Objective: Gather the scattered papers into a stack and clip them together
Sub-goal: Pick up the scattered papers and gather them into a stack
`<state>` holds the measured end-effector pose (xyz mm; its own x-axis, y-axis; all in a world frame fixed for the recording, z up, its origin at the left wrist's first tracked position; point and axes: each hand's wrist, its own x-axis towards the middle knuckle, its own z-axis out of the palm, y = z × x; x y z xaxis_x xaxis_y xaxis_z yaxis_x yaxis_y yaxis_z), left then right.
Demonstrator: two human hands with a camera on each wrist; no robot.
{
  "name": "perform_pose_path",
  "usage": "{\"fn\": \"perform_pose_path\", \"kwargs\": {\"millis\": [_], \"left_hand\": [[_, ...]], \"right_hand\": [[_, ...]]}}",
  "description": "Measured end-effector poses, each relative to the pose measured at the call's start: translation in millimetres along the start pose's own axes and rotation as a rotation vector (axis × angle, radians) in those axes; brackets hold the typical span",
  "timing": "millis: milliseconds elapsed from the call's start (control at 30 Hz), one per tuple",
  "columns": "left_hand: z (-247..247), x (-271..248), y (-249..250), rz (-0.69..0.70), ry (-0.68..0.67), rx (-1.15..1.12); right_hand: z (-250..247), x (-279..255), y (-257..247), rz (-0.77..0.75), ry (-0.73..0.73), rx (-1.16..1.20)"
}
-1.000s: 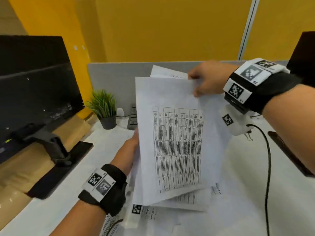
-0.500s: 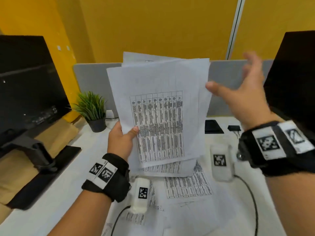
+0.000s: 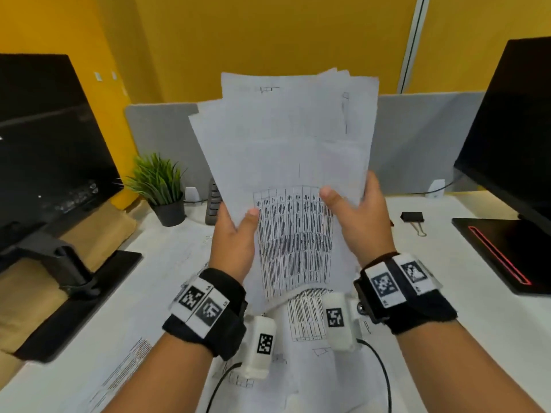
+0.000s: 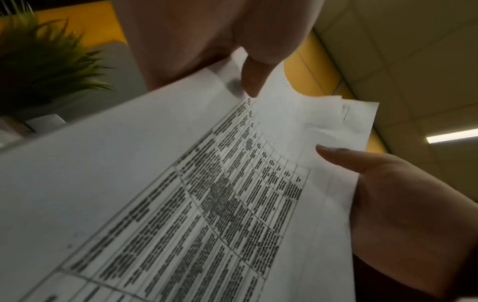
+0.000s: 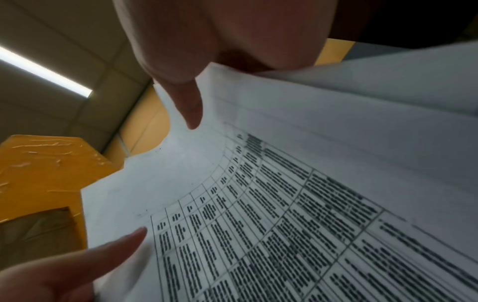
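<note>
I hold an uneven sheaf of white printed papers (image 3: 286, 150) upright above the desk, its top sheet showing a dense table. My left hand (image 3: 235, 234) grips the left edge, thumb on the front. My right hand (image 3: 354, 216) grips the right edge, thumb across the table print. The sheets fan out at the top, their edges not lined up. In the left wrist view the papers (image 4: 181, 194) run under my left thumb, and in the right wrist view the papers (image 5: 284, 204) lie under my right thumb. More sheets (image 3: 304, 320) lie flat on the desk below. A black binder clip (image 3: 413, 217) lies on the desk to the right.
A dark monitor (image 3: 44, 150) on its stand is at the left, another monitor (image 3: 518, 138) with a black base at the right. A small potted plant (image 3: 161, 186) and a keyboard end (image 3: 213, 204) stand by the grey partition (image 3: 161, 129). Cables trail from my wrists.
My right hand, open in the air half a second ago, has come back and taken the sheaf's right edge. The sheaf now stands upright and centred between both hands.
</note>
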<state>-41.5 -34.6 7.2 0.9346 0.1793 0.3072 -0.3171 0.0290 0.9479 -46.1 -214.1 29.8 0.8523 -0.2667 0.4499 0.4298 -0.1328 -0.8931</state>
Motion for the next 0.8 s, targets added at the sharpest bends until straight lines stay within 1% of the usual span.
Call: {"fn": "perform_pose_path", "kwargs": {"millis": [100,233,367,533,633,700,800], "left_hand": [[-5.5,-3.7,-8.4,-0.007,0.041,0.051],[-11.5,-7.1,-23.9,-0.034,0.066,0.131],[-4.7,-9.2,-19.9,0.025,0.105,0.075],[-9.0,-3.9,-10.3,0.106,0.136,0.023],[-16.4,-2.9,-11.3,0.089,0.104,0.037],[-17.3,-2.6,-12.8,0.093,0.106,0.056],[-15.2,-0.6,-8.2,0.142,0.151,0.06]], "right_hand": [[-3.3,-8.5,15.4,0.048,0.04,0.016],[-2.6,-24.8,37.1,0.12,0.009,-0.051],[4.3,-29.5,36.5,0.09,0.049,-0.055],[4.3,-29.5,25.8,-0.026,0.084,-0.015],[2.0,-30.4,29.5,0.011,0.095,0.0],[4.5,-32.0,29.8,0.037,0.095,-0.006],[9.5,-31.7,21.9,-0.019,0.104,-0.019]]}}
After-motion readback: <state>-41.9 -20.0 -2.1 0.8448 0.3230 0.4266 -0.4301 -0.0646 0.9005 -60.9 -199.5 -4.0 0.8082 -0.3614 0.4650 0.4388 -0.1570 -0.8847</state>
